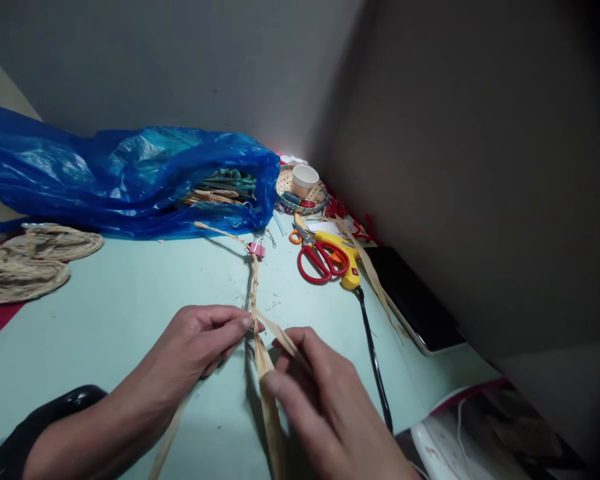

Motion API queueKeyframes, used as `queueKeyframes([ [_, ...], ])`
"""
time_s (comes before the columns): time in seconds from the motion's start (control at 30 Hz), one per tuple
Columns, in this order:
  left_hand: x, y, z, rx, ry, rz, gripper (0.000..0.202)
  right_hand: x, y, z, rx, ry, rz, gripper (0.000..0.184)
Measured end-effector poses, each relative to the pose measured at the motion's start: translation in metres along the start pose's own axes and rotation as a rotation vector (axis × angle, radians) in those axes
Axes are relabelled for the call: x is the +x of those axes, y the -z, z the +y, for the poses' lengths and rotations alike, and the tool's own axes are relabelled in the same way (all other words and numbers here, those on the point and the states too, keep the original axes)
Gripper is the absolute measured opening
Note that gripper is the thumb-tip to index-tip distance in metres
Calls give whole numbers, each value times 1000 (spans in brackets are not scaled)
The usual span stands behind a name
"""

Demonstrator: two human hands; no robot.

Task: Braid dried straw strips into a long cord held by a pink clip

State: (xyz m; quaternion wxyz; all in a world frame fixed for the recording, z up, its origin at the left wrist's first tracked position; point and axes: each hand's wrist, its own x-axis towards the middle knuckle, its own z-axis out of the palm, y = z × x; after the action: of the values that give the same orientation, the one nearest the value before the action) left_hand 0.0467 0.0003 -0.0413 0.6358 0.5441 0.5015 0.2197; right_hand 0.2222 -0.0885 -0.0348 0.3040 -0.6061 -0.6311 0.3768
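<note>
A braid of dried plant fibre (255,280) runs toward me from a pink binder clip (257,249) that grips it on the table. My left hand (207,340) pinches the near end of the braid between thumb and forefinger. Loose pale fibre strips (266,380) hang from that point toward me, one of them passing below the left hand. Just to the right, my right hand (320,393) is curled round one strip that slants from the braid into its fingers. Its thumb lies against another strip; the palm side is hidden.
A blue plastic bag (130,180) of dried strips lies at the back. Woven soles (25,273) rest at left. To the right are red-handled scissors (323,261), a yellow glue gun (349,257) with black cord, a dark tablet (415,300), and a basket (285,177) holding a cup (305,180).
</note>
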Motion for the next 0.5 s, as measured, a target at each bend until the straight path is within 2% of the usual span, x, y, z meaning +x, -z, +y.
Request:
queueKeyframes([
  [0.13,0,1,0,-35,-17,16,32,5,-2,-1,-117,30,-93,12],
  [0.2,1,2,-1,-33,-28,24,32,6,4,-1,-141,39,-92,15],
  [0.33,2,4,-1,-22,50,-2,35,6,21,2,-188,-23,-104,25],
  [0.5,-1,5,2,24,34,-33,38,7,19,10,-392,3,-113,28],
])
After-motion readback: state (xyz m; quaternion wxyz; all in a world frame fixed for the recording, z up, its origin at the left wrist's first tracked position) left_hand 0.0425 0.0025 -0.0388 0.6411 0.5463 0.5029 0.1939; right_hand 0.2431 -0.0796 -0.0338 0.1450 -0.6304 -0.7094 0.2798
